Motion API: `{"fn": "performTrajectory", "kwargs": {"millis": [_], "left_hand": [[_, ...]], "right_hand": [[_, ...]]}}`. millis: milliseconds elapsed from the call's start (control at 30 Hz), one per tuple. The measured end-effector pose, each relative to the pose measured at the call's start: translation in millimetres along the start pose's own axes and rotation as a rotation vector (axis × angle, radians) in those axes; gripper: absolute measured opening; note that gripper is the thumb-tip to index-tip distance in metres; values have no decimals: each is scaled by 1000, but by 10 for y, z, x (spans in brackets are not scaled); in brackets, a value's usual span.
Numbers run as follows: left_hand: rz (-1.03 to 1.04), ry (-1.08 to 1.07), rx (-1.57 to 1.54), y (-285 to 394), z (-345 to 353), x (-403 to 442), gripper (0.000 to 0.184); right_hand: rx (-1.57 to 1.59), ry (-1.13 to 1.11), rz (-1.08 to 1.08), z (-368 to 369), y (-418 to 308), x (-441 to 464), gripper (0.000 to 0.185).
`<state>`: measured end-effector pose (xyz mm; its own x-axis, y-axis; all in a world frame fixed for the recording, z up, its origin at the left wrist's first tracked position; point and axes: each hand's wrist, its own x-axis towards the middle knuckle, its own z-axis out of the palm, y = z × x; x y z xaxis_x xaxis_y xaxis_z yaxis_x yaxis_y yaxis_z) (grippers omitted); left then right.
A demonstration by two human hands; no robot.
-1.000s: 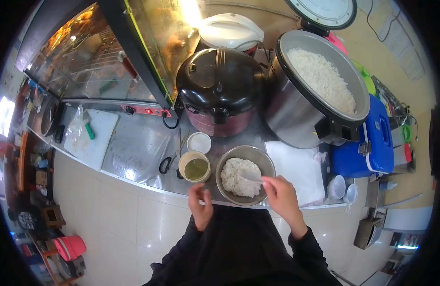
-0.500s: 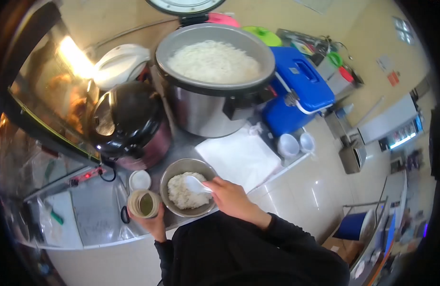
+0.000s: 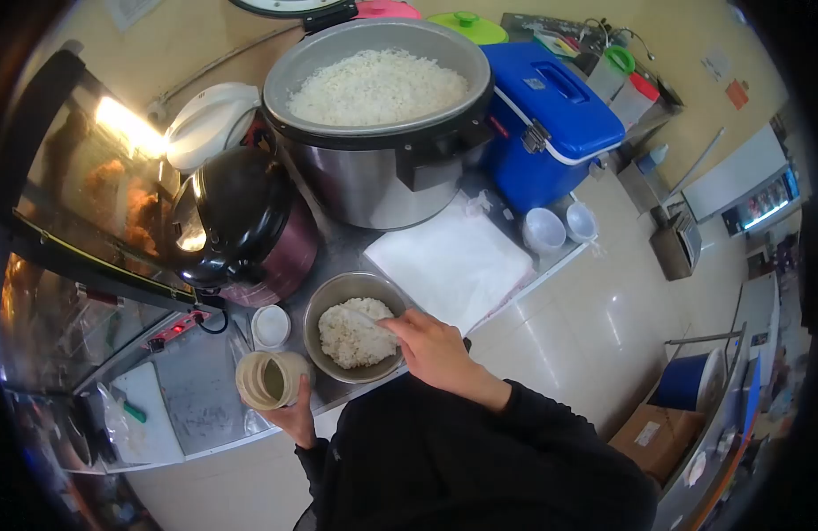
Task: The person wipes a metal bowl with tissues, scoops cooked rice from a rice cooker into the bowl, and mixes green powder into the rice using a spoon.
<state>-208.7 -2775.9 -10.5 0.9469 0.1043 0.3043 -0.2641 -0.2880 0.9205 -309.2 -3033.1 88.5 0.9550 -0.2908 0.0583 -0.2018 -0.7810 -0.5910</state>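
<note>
My left hand (image 3: 294, 414) is wrapped round a pale jar (image 3: 296, 372), which is tilted and has green contents at its mouth. My right hand (image 3: 431, 350) is closed on a white spoon (image 3: 377, 318), its bowl end down on the rice (image 3: 345, 338) in the metal bowl (image 3: 319, 301). That bowl stands on the counter, just right of the jar. Behind the jar lies a round white lid (image 3: 270, 327).
A large open cooker (image 3: 365, 177) full of rice stands behind white sheets (image 3: 453, 265). Left of it are a dark lidded cooker (image 3: 241, 212) and a lit glass cabinet (image 3: 90, 195). A blue cooler (image 3: 551, 124) and small plastic cups (image 3: 544, 231) sit right.
My left hand has taken hold of the jar and tilted it. My right hand has kept the spoon in the bowl. The view has swung to the right.
</note>
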Motion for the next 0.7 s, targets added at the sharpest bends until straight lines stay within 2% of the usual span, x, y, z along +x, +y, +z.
{"fn": "performTrajectory", "kwargs": {"millis": [33,133,233,333,433,467,500,533,700], "left_hand": [[47,2,27,30,-4,34,83],[95,-41,58,159,-28,154,83],[115,-18,77,253,-113,146,83],[47,16,38,361,-230,-53,81],[35,117,34,372,-377,-388,76],[46,151,52,355,-429,-521,75],[56,180,66,358,-470,-658,74],[-26,204,10,394,-497,-805,83],[-28,242,1,704,-590,-1511,78]], "right_hand": [[72,46,18,-11,-34,-12,40],[25,2,133,55,-5,-44,43],[80,98,52,40,-60,-112,48],[179,88,-74,0,-34,-225,60],[203,185,-128,-118,18,-345,50],[223,175,-136,-140,70,-404,53],[193,176,-153,-89,140,-463,54],[163,178,-166,18,236,-520,54],[69,190,-254,479,430,-796,62]]}}
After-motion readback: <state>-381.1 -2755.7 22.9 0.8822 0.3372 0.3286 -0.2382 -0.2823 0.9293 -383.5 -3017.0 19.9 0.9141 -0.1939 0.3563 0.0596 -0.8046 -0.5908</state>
